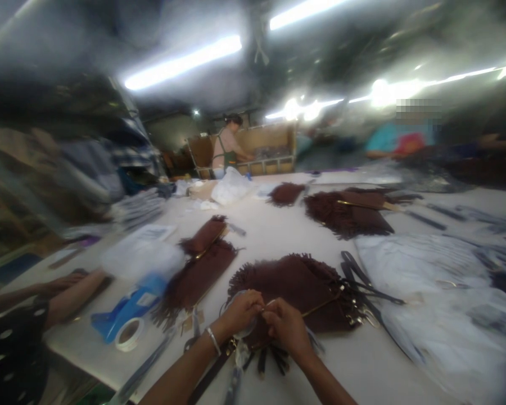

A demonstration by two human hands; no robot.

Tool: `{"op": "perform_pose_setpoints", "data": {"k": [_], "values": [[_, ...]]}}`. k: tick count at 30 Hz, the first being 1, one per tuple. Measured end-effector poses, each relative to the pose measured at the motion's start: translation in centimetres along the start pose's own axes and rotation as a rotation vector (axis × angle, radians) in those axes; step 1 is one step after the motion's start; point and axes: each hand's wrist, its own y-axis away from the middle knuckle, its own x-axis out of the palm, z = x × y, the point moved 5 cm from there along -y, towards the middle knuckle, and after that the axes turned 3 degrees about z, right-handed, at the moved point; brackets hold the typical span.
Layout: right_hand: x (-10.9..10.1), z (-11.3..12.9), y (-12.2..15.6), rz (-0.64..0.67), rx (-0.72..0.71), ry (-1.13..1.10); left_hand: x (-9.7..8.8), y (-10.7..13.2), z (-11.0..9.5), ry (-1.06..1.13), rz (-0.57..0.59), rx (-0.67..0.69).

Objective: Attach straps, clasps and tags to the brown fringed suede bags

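Note:
In the head view, a dark brown fringed bag (293, 281) lies on the white table in front of me, with metal rings and a black strap at its right end. Over its near left edge my left hand (245, 310) and my right hand (283, 326) meet, both with fingers pinched together. Whatever sits between their fingertips is too small and blurred to name. Some clear plastic (247, 329) shows beneath my left hand. Several black strap ends (272, 360) stick out below my hands.
More brown fringed bags (208, 264) lie on the table (270, 233). At left are a blue tape dispenser (130, 304), a white tape roll (129, 334) and another person's arms (73, 292). Plastic-wrapped straps (438, 275) cover the right. A person in an apron (226, 145) stands behind.

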Motion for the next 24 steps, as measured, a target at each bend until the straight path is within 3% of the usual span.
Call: {"op": "perform_pose_setpoints", "data": {"k": [7, 12, 17, 20, 24], "values": [[0.2, 0.3, 0.4, -0.018, -0.011, 0.088, -0.1, 0.2, 0.0, 0.146, 0.048, 0.07], [0.6, 0.1, 0.6, -0.032, -0.032, 0.099, -0.1, 0.1, 0.6, 0.169, 0.04, 0.011], [0.1, 0.2, 0.7, -0.06, -0.006, -0.014, -0.2, -0.1, 0.7, 0.206, -0.041, -0.075], [-0.7, -0.5, 0.9, -0.113, 0.046, -0.148, -0.3, 0.1, -0.5, 0.063, -0.091, -0.099], [-1.4, -2.1, 0.8, -0.125, 0.094, -0.322, 0.3, 0.4, -3.9, -0.321, -0.143, 0.095]]}}
